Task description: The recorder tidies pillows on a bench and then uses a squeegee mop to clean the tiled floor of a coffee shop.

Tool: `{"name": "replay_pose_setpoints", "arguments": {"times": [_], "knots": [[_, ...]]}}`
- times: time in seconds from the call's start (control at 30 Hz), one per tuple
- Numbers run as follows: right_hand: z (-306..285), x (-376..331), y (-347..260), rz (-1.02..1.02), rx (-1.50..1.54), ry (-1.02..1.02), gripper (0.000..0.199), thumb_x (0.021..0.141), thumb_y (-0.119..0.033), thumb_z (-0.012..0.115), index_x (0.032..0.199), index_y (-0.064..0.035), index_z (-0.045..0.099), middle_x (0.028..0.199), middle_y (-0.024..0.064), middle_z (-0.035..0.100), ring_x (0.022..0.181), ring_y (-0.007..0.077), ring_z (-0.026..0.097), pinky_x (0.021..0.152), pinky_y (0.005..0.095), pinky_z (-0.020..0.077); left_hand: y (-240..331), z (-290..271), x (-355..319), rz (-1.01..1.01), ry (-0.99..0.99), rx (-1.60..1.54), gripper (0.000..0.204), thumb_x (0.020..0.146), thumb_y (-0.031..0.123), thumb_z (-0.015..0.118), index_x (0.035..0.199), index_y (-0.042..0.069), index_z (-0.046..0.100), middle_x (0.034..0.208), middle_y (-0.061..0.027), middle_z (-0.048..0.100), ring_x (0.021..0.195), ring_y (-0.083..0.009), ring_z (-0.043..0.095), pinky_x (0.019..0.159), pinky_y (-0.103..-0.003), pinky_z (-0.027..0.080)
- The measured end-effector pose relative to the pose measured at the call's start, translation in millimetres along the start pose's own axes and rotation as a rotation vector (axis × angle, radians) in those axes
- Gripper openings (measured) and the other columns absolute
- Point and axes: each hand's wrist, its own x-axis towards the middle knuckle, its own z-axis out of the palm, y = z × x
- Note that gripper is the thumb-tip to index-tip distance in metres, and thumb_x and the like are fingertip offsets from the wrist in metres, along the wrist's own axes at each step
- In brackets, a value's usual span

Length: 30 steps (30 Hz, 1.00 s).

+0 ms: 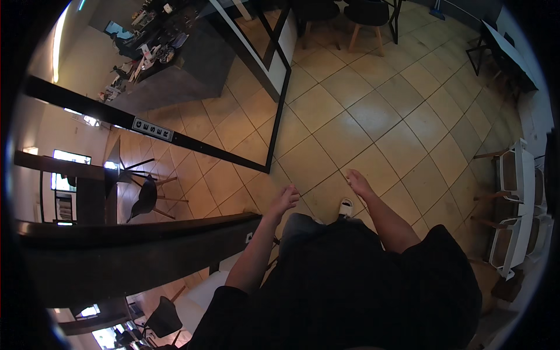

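Note:
My left hand (284,200) is held out low in front of my body, its fingers loosely bent and a little apart, with nothing in it. Nearest to it is the black frame (221,159) of a glass door or partition on the left. Over the tiled floor (402,149) hangs my right hand (360,184), its fingers relaxed and no object visible in them. Between the two hands a light sandal (346,207) on one foot shows below my dark shirt (373,286).
A dark counter (192,76) with cluttered items stands beyond the glass. Dark chairs (366,14) are at the far side, and white-framed chairs (506,236) line the right wall. A dark wooden ledge (146,251) runs close on my left, near another chair (146,198).

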Motion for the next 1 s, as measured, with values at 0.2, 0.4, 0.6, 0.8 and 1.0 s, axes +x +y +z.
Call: {"name": "replay_pose_setpoints", "arguments": {"times": [0.2, 0.4, 0.6, 0.8, 1.0], "knots": [[58, 51, -119, 0.123, 0.292, -0.154, 0.069, 0.104, -0.062, 0.040, 0.147, -0.0085, 0.048, 0.126, 0.0107, 0.065, 0.100, 0.0209, 0.065, 0.087, 0.0365, 0.0520, 53, -126, 154, 0.274, 0.280, 0.952, 0.078, 0.091, 0.048, 0.070, 0.139, -0.010, 0.049, 0.136, -0.0323, 0.057, 0.128, -0.0442, 0.055, 0.109, -0.045, 0.044], [51, 72, -93, 0.410, 0.455, 0.087, 0.078, 0.102, -0.070, 0.034, 0.151, -0.0105, 0.043, 0.136, 0.0140, 0.061, 0.102, 0.0248, 0.065, 0.088, 0.0403, 0.0512, 98, -263, 275, 0.076, 0.479, 1.478, 0.071, 0.092, 0.053, 0.063, 0.135, -0.002, 0.053, 0.132, -0.0238, 0.058, 0.122, -0.0407, 0.058, 0.102, -0.050, 0.049], [84, 83, -103, 0.378, 0.917, 0.345, 0.077, 0.103, -0.068, 0.036, 0.150, -0.0069, 0.042, 0.135, 0.0169, 0.060, 0.107, 0.0277, 0.066, 0.090, 0.0417, 0.0533, 83, -354, 319, 0.010, 0.280, 1.716, 0.064, 0.094, 0.047, 0.063, 0.136, 0.000, 0.053, 0.137, -0.0202, 0.055, 0.132, -0.0366, 0.051, 0.107, -0.049, 0.045], [139, 122, -143, 0.360, 0.802, 0.267, 0.073, 0.104, -0.065, 0.038, 0.147, -0.0059, 0.044, 0.131, 0.0157, 0.063, 0.108, 0.0265, 0.066, 0.091, 0.0407, 0.0538, 77, -359, 318, -0.085, 0.088, 1.875, 0.059, 0.096, 0.044, 0.060, 0.135, 0.000, 0.058, 0.143, -0.0171, 0.054, 0.141, -0.0324, 0.041, 0.117, -0.044, 0.033], [165, 152, -143, 0.458, 0.631, 0.198, 0.073, 0.105, -0.065, 0.036, 0.147, -0.0064, 0.046, 0.130, 0.0143, 0.064, 0.107, 0.0250, 0.067, 0.089, 0.0393, 0.0534, 6, -412, 311, 0.255, 0.001, 2.404, 0.055, 0.090, 0.043, 0.063, 0.126, 0.001, 0.065, 0.134, -0.0161, 0.058, 0.137, -0.0299, 0.042, 0.115, -0.043, 0.026]]}}
